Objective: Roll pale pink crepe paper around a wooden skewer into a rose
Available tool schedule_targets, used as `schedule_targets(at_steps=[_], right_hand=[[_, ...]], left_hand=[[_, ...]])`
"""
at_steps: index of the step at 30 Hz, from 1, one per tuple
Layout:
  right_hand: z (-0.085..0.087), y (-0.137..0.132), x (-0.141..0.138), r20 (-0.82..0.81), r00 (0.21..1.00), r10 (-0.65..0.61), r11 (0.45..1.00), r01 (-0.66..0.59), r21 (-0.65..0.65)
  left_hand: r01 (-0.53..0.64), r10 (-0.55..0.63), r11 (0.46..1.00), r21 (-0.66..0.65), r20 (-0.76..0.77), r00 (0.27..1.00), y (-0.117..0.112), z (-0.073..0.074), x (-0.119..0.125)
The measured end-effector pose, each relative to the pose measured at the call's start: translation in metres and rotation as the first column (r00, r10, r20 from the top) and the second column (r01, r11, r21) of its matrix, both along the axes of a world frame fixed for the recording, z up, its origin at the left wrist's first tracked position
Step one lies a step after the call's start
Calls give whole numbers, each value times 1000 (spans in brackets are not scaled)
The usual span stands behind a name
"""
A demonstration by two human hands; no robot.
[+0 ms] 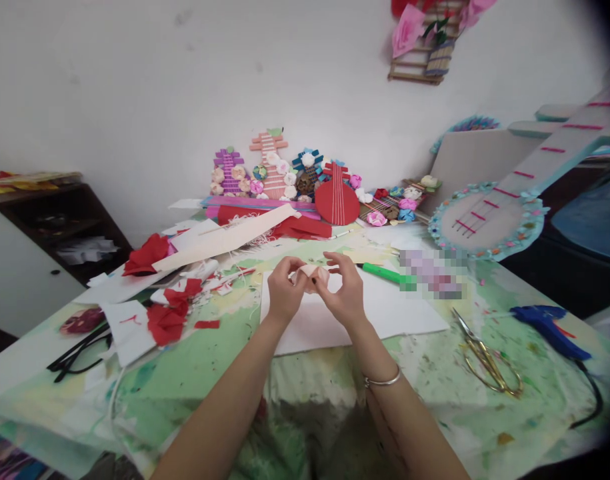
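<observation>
Both my hands meet over a white sheet point(409, 313) on the green patterned table point(195, 387). My left hand point(285, 290) and my right hand point(345, 290) pinch a small pale pink folded piece point(312, 272) between their fingertips, held just above the sheet. A silver bangle point(382, 381) sits on my right wrist.
A green marker point(385, 273) lies right of my hands, gold scissors point(489, 363) and a blue glue gun point(547, 327) farther right. Red scraps point(167, 317) and a black cable point(75, 357) lie left. Paper-craft instruments point(337, 197) line the wall; a large guitar model point(489, 220) stands right.
</observation>
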State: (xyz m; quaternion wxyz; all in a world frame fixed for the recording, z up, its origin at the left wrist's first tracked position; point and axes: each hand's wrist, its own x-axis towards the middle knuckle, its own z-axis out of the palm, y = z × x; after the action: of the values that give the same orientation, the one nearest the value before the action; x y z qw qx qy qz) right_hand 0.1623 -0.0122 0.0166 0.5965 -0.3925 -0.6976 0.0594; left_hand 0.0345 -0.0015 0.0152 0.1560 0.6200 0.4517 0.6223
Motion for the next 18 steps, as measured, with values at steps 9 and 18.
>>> schedule_targets(at_steps=[9,18], right_hand=[[-4,4,0,-91,995,28,981,-45,-189],[-1,2,2,-95,995,25,983,-42,-181]], left_hand=[[140,-138,989,-43,51,989,-2,1,1],[384,-350,910,-158,208,913,4,3,-2]])
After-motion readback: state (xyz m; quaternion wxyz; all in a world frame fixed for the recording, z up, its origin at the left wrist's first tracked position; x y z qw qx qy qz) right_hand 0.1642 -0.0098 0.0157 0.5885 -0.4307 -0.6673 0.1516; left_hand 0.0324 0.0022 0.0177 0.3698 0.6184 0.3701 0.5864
